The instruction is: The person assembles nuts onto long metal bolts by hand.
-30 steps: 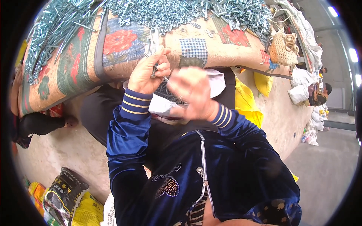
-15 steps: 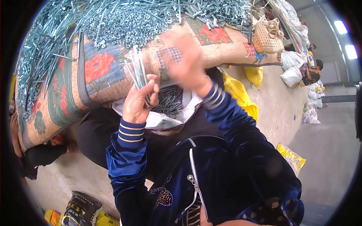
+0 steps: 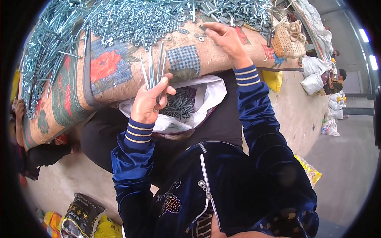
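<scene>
Your left hand (image 3: 147, 104) grips metal rods (image 3: 151, 67), upper ends fanned, seemingly for easy access. Right hand (image 3: 228, 40): fingertips narrowed, hold unclear, beside loose washer (image 3: 201, 39). Between hands, nearer you: white sack (image 3: 215, 93), mouth open, perhaps for reach.

I'm sitting in a workshop, seemingly: metal rods (image 3: 53, 41), nuts (image 3: 133, 23) and short tubes (image 3: 244, 14) are lying heaped on a cloth-covered table (image 3: 212, 57); stuffed sacks (image 3: 311, 81) are resting on a grey floor (image 3: 293, 113); strip lights (image 3: 373, 62) are glowing.
</scene>
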Motion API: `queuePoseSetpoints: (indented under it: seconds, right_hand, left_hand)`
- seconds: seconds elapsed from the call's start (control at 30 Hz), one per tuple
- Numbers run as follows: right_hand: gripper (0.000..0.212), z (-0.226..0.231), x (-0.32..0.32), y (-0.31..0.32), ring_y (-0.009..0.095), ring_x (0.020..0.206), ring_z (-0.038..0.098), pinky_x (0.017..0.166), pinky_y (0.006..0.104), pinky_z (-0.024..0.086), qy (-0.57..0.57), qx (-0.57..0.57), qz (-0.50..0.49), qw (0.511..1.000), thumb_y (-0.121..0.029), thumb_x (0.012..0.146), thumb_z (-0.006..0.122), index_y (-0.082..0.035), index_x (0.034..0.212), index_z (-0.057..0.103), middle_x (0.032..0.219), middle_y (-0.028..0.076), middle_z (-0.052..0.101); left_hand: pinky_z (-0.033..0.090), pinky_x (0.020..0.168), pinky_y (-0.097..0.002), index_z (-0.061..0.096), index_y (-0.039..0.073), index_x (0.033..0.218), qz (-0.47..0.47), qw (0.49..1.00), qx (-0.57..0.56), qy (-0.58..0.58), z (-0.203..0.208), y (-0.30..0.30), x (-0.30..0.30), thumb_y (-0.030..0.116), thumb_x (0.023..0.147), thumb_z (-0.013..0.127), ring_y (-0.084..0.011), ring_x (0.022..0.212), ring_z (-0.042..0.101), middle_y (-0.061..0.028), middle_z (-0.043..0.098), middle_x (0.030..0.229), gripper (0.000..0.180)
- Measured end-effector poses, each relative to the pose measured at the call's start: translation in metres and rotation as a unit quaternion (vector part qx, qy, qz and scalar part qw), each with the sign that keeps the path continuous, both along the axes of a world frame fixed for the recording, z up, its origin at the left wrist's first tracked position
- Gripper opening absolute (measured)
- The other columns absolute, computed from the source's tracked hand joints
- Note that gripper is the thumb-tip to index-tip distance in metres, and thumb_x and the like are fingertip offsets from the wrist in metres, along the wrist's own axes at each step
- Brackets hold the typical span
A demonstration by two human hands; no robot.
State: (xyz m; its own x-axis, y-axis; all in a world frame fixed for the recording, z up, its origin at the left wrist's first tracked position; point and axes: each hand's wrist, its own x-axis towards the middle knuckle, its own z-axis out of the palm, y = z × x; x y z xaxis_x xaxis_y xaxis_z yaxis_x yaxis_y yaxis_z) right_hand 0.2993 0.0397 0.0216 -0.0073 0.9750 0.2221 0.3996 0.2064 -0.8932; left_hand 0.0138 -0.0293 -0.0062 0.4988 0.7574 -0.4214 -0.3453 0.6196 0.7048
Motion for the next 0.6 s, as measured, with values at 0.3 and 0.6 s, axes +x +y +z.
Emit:
queuePoseSetpoints:
  seconds: [0.3,0.6]
  right_hand:
    - [0.021,0.016,-0.050,-0.029,0.010,0.099,0.055,0.089,0.0241,0.042,0.007,0.008,0.149,0.989,-0.004,0.088,0.054,-0.003,0.107,0.064,0.102,0.001,0.064]
    - [0.021,0.039,-0.066,-0.042,0.009,0.081,0.057,0.077,0.0225,0.046,0.059,-0.110,0.218,0.968,-0.009,0.086,0.060,0.001,0.104,0.062,0.087,0.001,0.062]
  left_hand:
    - [0.020,0.039,-0.0185,0.061,0.002,0.106,-0.079,0.996,0.017,-0.025,0.010,0.001,-0.004,0.023,0.088,0.060,-0.0023,0.043,0.032,0.0039,0.050,0.062,0.027]
    - [0.026,0.041,-0.0159,0.062,0.005,0.104,-0.104,0.990,0.079,0.052,0.009,-0.001,-0.006,0.026,0.088,0.061,-0.0039,0.044,0.042,-0.0015,0.061,0.068,0.027]
